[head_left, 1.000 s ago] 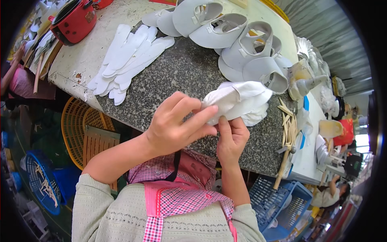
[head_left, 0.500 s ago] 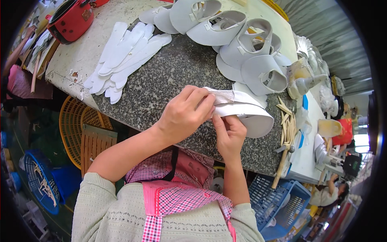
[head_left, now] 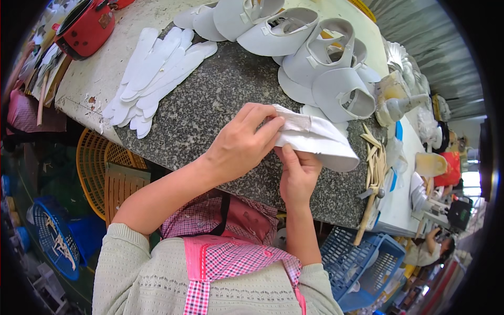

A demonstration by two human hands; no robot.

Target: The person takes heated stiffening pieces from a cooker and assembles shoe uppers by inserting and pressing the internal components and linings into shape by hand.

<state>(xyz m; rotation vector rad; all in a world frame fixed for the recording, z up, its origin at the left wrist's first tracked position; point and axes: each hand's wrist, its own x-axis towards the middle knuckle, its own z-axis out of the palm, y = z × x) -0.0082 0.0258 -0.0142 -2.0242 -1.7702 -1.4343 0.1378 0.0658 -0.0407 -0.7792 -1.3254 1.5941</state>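
Over the speckled stone slab [head_left: 231, 79] I hold a white shoe upper [head_left: 320, 137], its rounded end pointing right. My left hand [head_left: 242, 140] is closed, with thumb and fingers pinching its left end at the upper edge. Beneath it, my right hand [head_left: 300, 176] grips the lower edge, thumb in front and the other fingers partly hidden behind the piece. Several pale grey shoe uppers [head_left: 278, 39] stand in a curved row beyond my hands. Farther left lies a fanned pile of long white cut pieces [head_left: 157, 79].
At the right edge of the slab lie a bundle of thin wooden strips [head_left: 374, 163] and a hammer [head_left: 365, 218]. A glue container [head_left: 396, 100] stands beyond them. Back left is a red pot [head_left: 84, 29]. Below the table are a yellow basket [head_left: 92, 168] and a blue crate [head_left: 352, 262].
The shoe upper has tilted, and its face now shows more creased and flattened. My left hand has shifted slightly right and upward along it; both hands keep their hold.
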